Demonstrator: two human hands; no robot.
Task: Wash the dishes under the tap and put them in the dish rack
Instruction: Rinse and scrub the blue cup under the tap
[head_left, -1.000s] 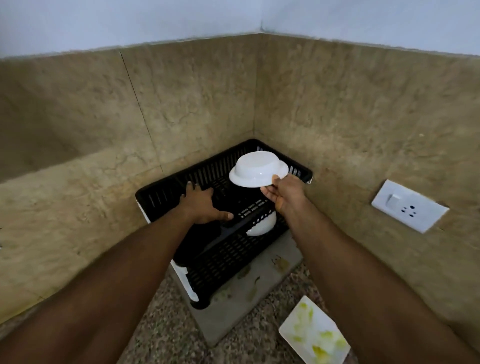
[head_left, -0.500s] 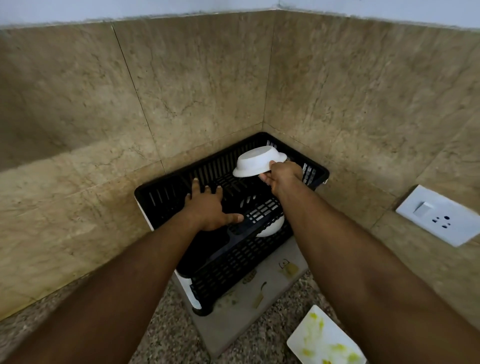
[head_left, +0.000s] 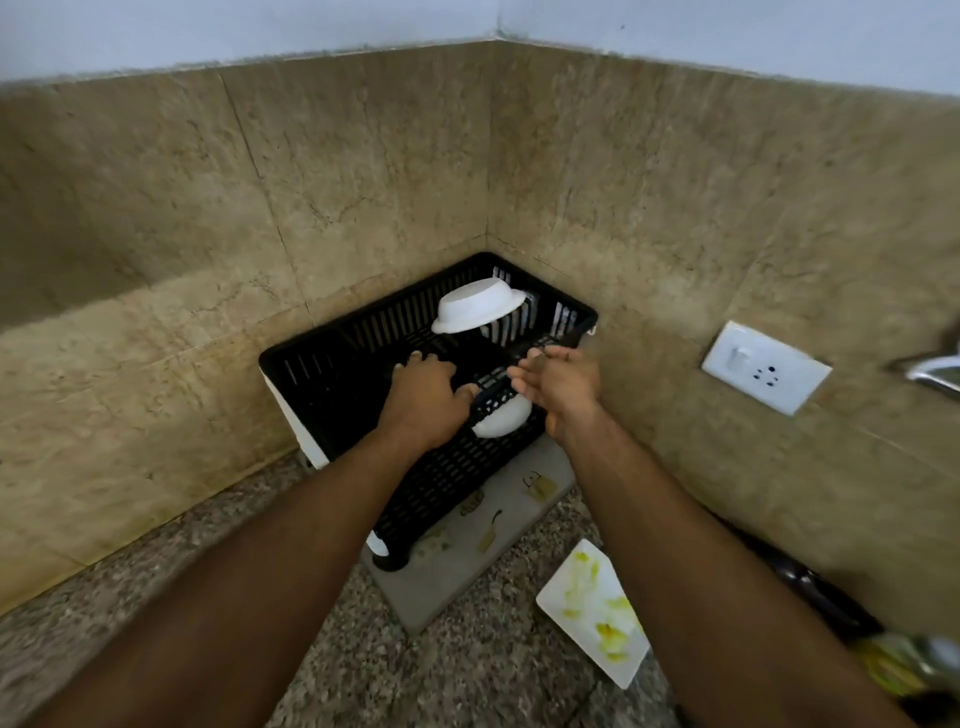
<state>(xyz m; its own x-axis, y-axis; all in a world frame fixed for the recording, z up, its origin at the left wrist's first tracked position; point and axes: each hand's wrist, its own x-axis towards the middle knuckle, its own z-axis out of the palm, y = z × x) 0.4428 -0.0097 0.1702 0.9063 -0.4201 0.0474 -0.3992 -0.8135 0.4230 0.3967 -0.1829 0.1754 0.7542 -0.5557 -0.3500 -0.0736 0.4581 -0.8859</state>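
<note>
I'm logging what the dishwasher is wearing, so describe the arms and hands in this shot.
Both forearms are bare, with no sleeves in view. The left hand and the right hand wear no gloves, and no watch, ring or bracelet shows on either.

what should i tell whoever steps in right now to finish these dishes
Left hand: rests on the dish rack, fingers over its middle bar, steadying it.
Right hand: open and empty, beside the rack's right side.
Done: one white bowl sits upside down at the rack's far end; a second white bowl is in the rack below the middle bar.
Left: the white square plate lies on the counter with yellow smears, unwashed. The tap is at the right edge.
</note>
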